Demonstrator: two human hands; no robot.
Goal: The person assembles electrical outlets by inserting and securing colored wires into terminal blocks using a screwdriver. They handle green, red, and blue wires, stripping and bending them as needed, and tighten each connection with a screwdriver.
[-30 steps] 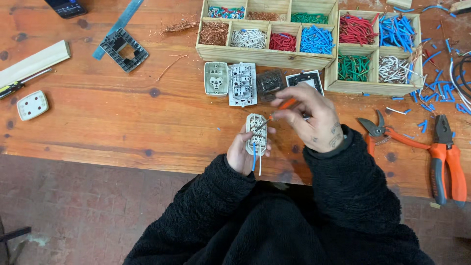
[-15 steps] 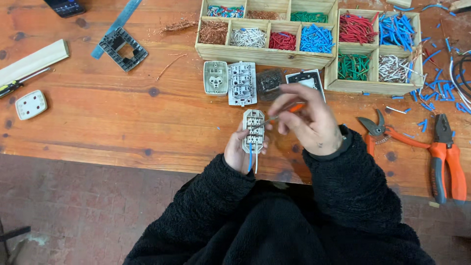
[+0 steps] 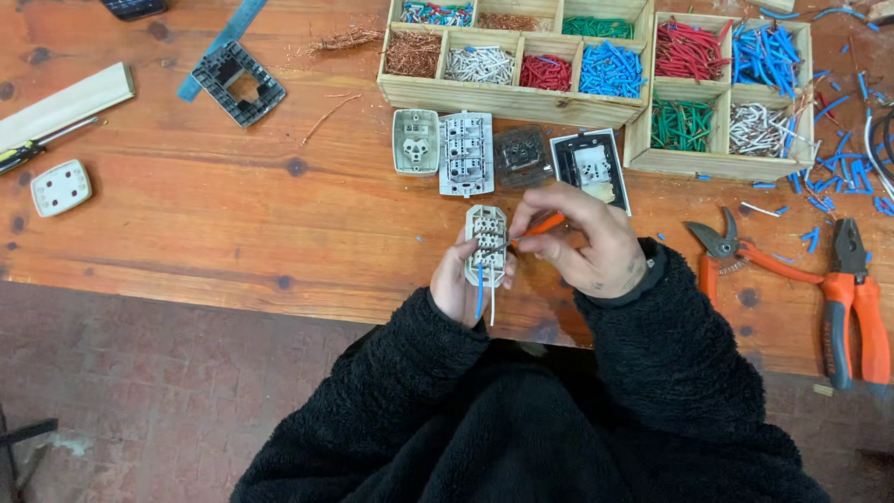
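Note:
My left hand point(image 3: 458, 284) holds a white socket module point(image 3: 486, 240) upright over the near edge of the wooden table point(image 3: 233, 224). A blue wire and a white wire point(image 3: 483, 296) hang from its lower end. My right hand point(image 3: 585, 240) grips a small orange-handled screwdriver point(image 3: 538, 226) whose tip touches the terminals on the module's back. Both sleeves are black fleece.
Beyond my hands lie several socket parts point(image 3: 464, 153) and a black frame point(image 3: 238, 80). Wooden trays point(image 3: 521, 101) hold sorted wire pieces in several colours. Orange pliers point(image 3: 849, 298) and cutters point(image 3: 731, 247) lie at right. A white plug point(image 3: 60, 186) and a screwdriver point(image 3: 33, 147) sit at left.
My right hand has come in from above the module and set the screwdriver tip on its terminals. The left hand has lifted the module slightly.

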